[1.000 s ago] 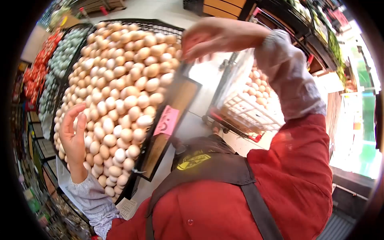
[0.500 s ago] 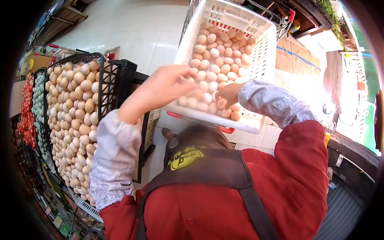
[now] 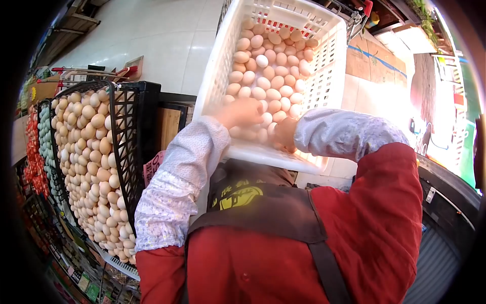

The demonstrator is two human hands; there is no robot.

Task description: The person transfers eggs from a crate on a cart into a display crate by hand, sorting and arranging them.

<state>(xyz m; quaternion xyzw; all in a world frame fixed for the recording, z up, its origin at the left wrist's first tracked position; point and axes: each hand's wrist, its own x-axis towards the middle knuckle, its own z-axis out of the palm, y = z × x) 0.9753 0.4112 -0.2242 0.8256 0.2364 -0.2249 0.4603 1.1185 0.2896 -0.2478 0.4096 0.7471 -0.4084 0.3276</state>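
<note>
Glossy floor (image 3: 167,40) is spread at eleven o'clock. At nine, a meshed black crate (image 3: 126,147) is seen; at twelve, a slotted white plastic crate (image 3: 324,88). Inside its near edge, left hand (image 3: 242,112) and right hand (image 3: 286,133) are held, blurred; whether fingers grasp cannot be told. Smooth oval eggs (image 3: 272,82) are contained in both crates.

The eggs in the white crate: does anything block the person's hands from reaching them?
Nothing visible does: the white crate is open on top, and the left hand and right hand are at the eggs inside.
</note>
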